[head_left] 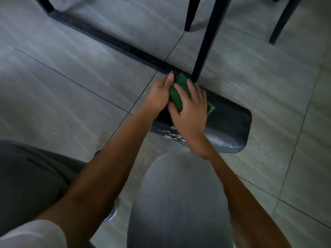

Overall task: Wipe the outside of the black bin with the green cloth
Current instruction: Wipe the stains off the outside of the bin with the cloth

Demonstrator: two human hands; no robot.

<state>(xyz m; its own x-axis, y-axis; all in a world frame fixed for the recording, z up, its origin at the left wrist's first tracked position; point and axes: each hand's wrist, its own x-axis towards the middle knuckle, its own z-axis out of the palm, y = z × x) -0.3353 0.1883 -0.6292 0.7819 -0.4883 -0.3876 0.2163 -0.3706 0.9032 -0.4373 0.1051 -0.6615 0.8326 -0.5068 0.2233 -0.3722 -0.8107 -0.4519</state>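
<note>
The black bin (231, 126) lies on its side on the grey tiled floor, with pale smears and flecks along its near edge. A bunched green cloth (176, 94) sits on the bin's far end, with one corner sticking out to the right. My right hand (189, 111) presses down on the cloth with fingers spread. My left hand (158, 94) holds the cloth's left side, thumb and fingers closed against it. The hands hide the bin's left part.
A black table frame bar (111, 40) runs diagonally across the floor just behind the bin, and a black leg (206, 45) rises right beside the cloth. Two more dark chair legs stand at the back right. My knees fill the bottom of the view.
</note>
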